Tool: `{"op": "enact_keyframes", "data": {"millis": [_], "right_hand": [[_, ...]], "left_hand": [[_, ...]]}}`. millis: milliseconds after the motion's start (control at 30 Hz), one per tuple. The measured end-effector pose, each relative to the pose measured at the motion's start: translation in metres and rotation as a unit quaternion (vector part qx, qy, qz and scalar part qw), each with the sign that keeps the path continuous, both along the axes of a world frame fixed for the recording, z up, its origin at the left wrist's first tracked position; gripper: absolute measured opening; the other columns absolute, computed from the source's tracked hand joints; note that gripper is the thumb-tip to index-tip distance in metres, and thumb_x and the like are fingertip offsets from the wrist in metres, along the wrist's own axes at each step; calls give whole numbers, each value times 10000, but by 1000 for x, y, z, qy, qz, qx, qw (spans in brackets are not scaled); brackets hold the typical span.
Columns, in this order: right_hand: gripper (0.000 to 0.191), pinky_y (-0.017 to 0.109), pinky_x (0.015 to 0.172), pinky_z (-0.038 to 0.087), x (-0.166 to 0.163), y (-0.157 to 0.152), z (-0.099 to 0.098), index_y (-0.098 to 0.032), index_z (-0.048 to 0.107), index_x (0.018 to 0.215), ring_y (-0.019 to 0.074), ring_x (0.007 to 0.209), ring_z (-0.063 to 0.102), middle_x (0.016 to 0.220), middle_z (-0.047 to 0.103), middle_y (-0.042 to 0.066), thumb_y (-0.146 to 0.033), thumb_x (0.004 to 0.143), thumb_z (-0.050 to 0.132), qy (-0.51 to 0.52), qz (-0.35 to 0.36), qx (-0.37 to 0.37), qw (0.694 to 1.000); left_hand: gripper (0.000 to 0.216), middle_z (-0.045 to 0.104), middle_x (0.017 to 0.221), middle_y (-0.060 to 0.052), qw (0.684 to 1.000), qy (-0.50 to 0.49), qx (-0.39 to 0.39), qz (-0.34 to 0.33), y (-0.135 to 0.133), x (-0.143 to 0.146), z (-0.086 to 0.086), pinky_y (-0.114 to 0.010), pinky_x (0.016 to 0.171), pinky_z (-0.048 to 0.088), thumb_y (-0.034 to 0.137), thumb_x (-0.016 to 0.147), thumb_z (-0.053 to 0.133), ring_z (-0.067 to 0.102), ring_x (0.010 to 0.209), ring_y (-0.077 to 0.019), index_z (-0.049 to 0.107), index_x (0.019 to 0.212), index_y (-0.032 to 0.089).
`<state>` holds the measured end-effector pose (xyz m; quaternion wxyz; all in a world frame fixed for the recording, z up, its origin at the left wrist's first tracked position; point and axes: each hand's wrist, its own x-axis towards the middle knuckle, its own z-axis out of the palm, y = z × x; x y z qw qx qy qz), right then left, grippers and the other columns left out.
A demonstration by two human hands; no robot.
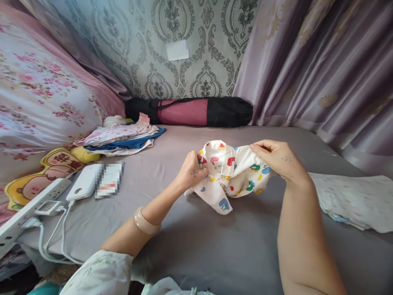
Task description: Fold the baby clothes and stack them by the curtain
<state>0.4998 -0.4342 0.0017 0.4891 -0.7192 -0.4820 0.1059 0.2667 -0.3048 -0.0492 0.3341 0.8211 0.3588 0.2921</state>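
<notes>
A small white collared shirt (242, 184) with a colourful print hangs bunched between my two hands, just over the grey sheet. My left hand (193, 171) pinches it near the collar on the left side. At the right, my right hand (278, 157) grips the cloth by the shoulder or sleeve, thumb and fingers pressed together. One short sleeve (216, 200) droops down below my left hand. The lower part of the shirt is crumpled, and its far side is hidden.
Folded clothes (123, 137) lie stacked at the back left; more folded cloth (356, 200) lies at the right. A rolled mat in a bag (184, 111) rests along the wall. A power strip (33, 217), white power bank (84, 182) and cables are at the left edge.
</notes>
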Motion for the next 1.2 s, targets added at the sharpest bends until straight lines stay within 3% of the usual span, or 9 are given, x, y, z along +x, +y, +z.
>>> {"op": "enact_keyframes", "data": {"millis": [233, 300, 400, 500, 700, 800, 900, 1067, 1200], "right_hand": [[370, 245, 528, 444, 7, -3, -3, -187, 728, 830, 158, 625, 597, 755, 697, 24, -542, 751, 660, 20, -8, 6, 1000], [364, 243, 530, 446, 7, -4, -2, -193, 725, 829, 150, 617, 594, 755, 697, 18, -543, 746, 669, 30, -7, 4, 1000], [379, 241, 525, 450, 8, -6, 0, -188, 719, 807, 140, 597, 585, 734, 687, 21, -557, 727, 688, 46, 5, 0, 999], [412, 237, 496, 439, 7, -9, 3, -181, 711, 790, 130, 560, 563, 688, 664, 19, -582, 697, 710, 67, 13, -8, 998], [412, 264, 540, 473, -2, -15, 17, -197, 704, 809, 150, 607, 582, 724, 670, 27, -576, 657, 760, 104, 24, 46, 993], [359, 275, 584, 483, -10, -14, 21, -222, 699, 832, 156, 647, 594, 767, 677, 22, -542, 680, 756, 107, 51, 60, 991], [292, 282, 613, 485, -17, -8, 18, -234, 691, 853, 164, 690, 605, 813, 681, 19, -502, 738, 704, 98, 92, 36, 990], [182, 279, 608, 453, -25, 6, 6, -217, 674, 838, 161, 687, 585, 808, 668, 22, -370, 815, 579, 16, 138, -41, 989], [168, 263, 591, 406, -32, 15, -2, -224, 641, 827, 145, 642, 555, 732, 646, -7, -213, 804, 475, -48, 136, -78, 986]], "left_hand": [[122, 510, 740, -4, 1000, -8, 16, 21, 7, -14, 4, -338, 694, 402, 160, 676, 629, 517, 744, -195, 541, 712, 236], [87, 542, 751, -11, 998, -51, -25, 22, 12, -20, 8, -324, 669, 409, 222, 680, 681, 527, 722, -185, 596, 695, 230], [170, 602, 745, -22, 979, -125, -161, -14, 23, -31, 20, -298, 616, 411, 334, 663, 753, 554, 678, -172, 658, 730, 211], [232, 630, 691, -22, 954, -180, -236, -34, 33, -44, 40, -287, 626, 425, 320, 592, 815, 571, 649, -160, 667, 707, 183], [208, 680, 782, -36, 949, -219, -216, -67, 35, -72, 104, -308, 709, 483, 267, 618, 816, 609, 714, -160, 689, 750, 168], [196, 681, 800, -14, 952, -219, -202, -68, 38, -83, 124, -278, 687, 478, 256, 654, 792, 594, 702, -134, 703, 815, 189], [202, 676, 793, -6, 972, -135, -175, -83, 54, -86, 116, -261, 658, 467, 273, 668, 759, 586, 692, -130, 699, 838, 181], [191, 636, 677, -13, 991, 75, -94, -60, 85, -81, 68, -259, 553, 413, 320, 641, 660, 554, 623, -160, 679, 758, 170], [185, 558, 598, 13, 991, 116, -53, -27, 88, -80, 42, -233, 483, 340, 302, 629, 570, 486, 542, -138, 652, 740, 179]]}}
